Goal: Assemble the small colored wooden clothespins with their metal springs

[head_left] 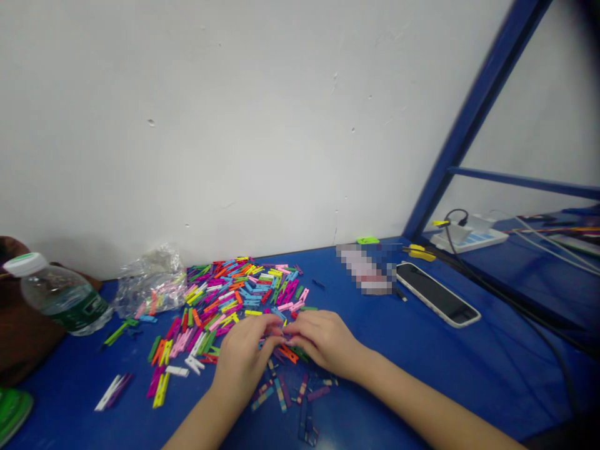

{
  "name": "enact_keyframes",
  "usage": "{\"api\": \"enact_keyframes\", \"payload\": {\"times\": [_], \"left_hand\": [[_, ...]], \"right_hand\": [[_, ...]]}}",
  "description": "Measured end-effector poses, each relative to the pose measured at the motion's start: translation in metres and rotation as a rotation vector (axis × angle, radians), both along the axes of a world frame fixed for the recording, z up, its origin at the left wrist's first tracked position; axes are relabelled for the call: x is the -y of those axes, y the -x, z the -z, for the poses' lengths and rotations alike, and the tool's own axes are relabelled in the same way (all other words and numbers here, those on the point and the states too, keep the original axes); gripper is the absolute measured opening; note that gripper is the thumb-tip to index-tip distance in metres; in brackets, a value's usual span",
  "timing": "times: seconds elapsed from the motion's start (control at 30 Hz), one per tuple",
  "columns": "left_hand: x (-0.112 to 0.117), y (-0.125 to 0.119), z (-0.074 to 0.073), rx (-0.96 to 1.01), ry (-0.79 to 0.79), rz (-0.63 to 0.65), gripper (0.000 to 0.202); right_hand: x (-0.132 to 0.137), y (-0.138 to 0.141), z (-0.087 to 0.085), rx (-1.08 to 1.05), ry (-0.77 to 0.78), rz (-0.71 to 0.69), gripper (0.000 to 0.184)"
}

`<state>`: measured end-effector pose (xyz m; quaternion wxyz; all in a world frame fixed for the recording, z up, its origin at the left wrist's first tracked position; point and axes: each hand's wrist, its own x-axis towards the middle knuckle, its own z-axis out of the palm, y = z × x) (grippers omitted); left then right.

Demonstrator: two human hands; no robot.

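Observation:
My left hand and my right hand meet at the near edge of a heap of coloured mini clothespins. Fingers and thumbs of both are pinched together, tip to tip. Whatever small thing lies between them is hidden by the fingers; only a pinkish-purple bit shows there. Just below the hands, several darker striped pieces lie loose on the blue table. Left of my left hand are a white clothespin and a yellow one. A white and purple pair lies further left.
A crumpled clear bag with some clothespins stands at the wall, beside a tilted water bottle. On the right are a phone, a yellow-handled tool, a power strip with cables and a blue metal frame.

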<state>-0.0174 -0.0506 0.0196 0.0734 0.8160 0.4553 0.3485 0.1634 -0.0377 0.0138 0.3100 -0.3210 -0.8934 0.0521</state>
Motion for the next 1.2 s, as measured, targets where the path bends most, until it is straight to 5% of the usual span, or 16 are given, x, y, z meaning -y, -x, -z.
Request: {"api": "enact_keyframes", "payload": {"times": [0.47, 1.2], "left_hand": [[-0.002, -0.009, 0.001, 0.459, 0.426, 0.070, 0.023], [0.000, -0.016, -0.005, 0.723, 0.588, 0.154, 0.028]], "right_hand": [[0.007, 0.005, -0.001, -0.227, 0.098, 0.003, 0.014], [0.012, 0.017, -0.005, -0.529, 0.420, 0.097, 0.013]]}}
